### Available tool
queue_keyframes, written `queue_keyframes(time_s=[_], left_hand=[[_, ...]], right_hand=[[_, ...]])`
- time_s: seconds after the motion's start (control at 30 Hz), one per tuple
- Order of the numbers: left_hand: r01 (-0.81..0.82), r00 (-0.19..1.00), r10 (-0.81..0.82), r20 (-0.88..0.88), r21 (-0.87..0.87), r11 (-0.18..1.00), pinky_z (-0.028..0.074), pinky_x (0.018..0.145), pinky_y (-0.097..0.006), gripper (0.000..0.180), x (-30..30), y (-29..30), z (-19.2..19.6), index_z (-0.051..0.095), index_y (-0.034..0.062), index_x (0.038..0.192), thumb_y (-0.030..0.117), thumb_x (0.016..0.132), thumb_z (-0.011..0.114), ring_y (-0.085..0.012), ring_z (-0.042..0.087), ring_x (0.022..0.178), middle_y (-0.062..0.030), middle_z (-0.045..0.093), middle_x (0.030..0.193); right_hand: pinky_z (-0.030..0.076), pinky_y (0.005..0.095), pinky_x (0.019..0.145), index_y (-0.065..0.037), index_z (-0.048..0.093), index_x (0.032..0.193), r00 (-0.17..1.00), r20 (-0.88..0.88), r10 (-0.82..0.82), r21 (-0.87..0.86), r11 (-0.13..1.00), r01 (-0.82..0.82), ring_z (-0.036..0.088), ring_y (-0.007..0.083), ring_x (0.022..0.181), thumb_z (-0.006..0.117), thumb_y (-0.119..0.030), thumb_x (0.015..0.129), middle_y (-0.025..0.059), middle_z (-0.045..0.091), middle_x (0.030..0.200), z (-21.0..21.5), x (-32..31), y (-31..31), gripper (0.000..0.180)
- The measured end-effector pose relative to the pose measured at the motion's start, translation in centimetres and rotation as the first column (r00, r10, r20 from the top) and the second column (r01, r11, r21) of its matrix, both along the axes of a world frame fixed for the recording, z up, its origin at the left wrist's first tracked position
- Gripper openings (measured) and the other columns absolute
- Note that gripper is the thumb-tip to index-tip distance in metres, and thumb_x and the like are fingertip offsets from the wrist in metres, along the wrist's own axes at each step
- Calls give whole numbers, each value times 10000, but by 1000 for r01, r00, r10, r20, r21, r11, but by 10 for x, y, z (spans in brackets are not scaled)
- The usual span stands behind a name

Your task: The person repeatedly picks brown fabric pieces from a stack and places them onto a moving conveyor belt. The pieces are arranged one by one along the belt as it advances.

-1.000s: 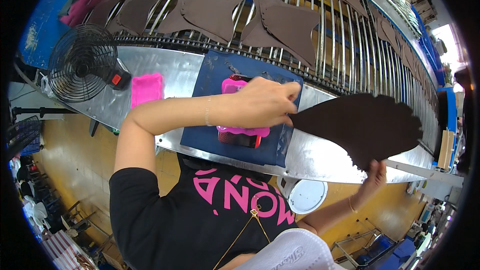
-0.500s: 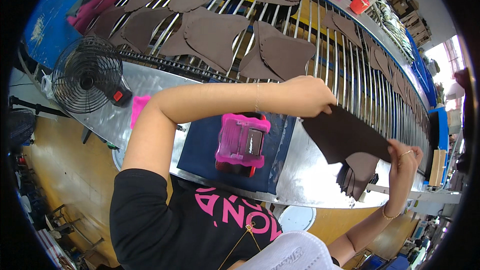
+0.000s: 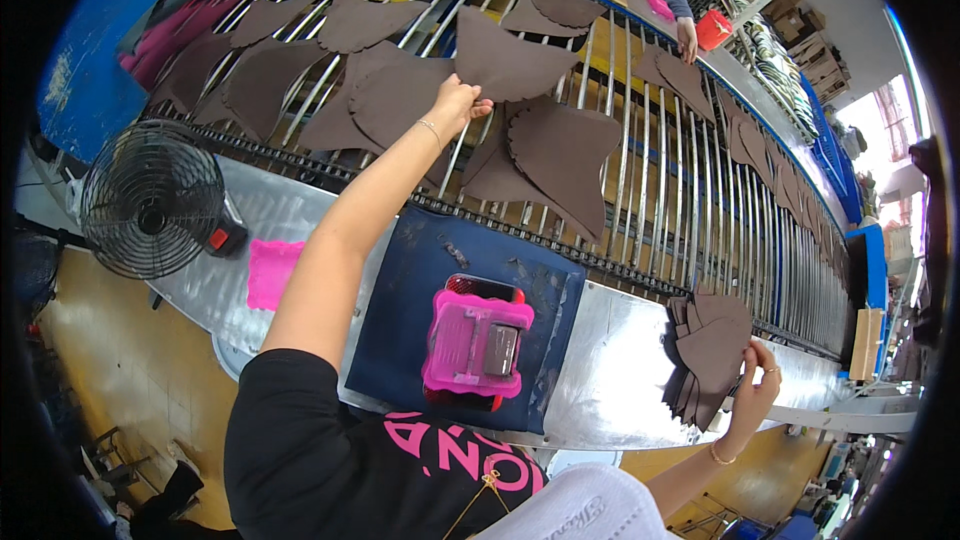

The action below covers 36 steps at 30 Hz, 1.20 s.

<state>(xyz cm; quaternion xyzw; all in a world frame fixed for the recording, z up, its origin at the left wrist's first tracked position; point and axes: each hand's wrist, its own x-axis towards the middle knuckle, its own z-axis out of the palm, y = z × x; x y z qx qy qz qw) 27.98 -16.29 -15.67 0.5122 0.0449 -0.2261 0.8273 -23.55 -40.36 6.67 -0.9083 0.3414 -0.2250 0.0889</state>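
Observation:
My left hand (image 3: pixel 460 106) reaches over the metal-bar rack, its fingers closed at the lower left corner of a flat brown cut panel (image 3: pixel 517 58). That panel tapers to points and lies or hangs just above the bars. Just below it are overlapping brown panels with a scalloped edge (image 3: pixel 565 155). At the right of the metal table, my right hand (image 3: pixel 757 388) pinches the right edge of a fanned stack of brown panels (image 3: pixel 712 345). Its lower fingers are partly hidden.
A pink tray-like holder (image 3: pixel 478 345) sits on a dark blue mat (image 3: pixel 400 320). A black fan (image 3: pixel 153 202) and a pink pad (image 3: pixel 272 273) are at left. More panels (image 3: pixel 368 22) cover the rack. A co-worker's hand (image 3: pixel 687 40) is at the far side, near a red container (image 3: pixel 713 30).
My left hand has moved up and left onto the rack; my right hand has come down to the stack. The panel stretched between them is no longer there. The co-worker's hand moved right.

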Motion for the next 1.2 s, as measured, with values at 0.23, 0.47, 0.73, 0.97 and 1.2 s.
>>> queue_keyframes(time_s=[0.23,0.47,0.73,0.97,1.2], left_hand=[[-87,991,88,-104,20,996,584,556,-314,244,47,-29,-15,412,2,1152,-19,917,474,-263,643,753,-147,534,1025],[7,997,-21,-68,-193,981,612,593,-355,312,65,0,-17,452,-73,1139,110,920,579,-309,648,761,-196,563,1055],[475,852,-514,98,267,839,509,598,-278,465,-53,56,75,414,86,1334,280,941,568,-175,611,762,-60,551,901],[467,814,-568,122,443,765,494,468,-204,394,-134,151,118,424,101,1329,238,970,510,-117,608,651,-43,564,909],[346,888,-448,106,489,801,505,475,-203,344,-172,207,97,463,87,1283,200,962,512,-111,610,658,-45,576,927]], right_hand=[[398,321,805,-47,658,971,996,-53,-66,93,993,71,552,209,839,570,-156,906,62,661,874,-26,-25,-6,154],[425,340,797,-7,640,934,999,-36,-18,105,994,22,595,252,837,568,-142,896,118,658,877,-41,-32,-18,158],[475,418,799,-14,638,1019,945,-127,-301,-113,951,288,603,353,890,598,-192,874,183,630,963,-133,-118,-93,233],[460,489,903,-65,617,1156,612,-290,-736,15,636,772,559,419,1058,698,-466,771,239,555,1189,-198,-133,-141,562],[446,489,877,-121,526,1244,327,-242,-913,-97,358,929,560,355,1095,751,-453,723,179,569,1190,-164,-113,-109,657]])
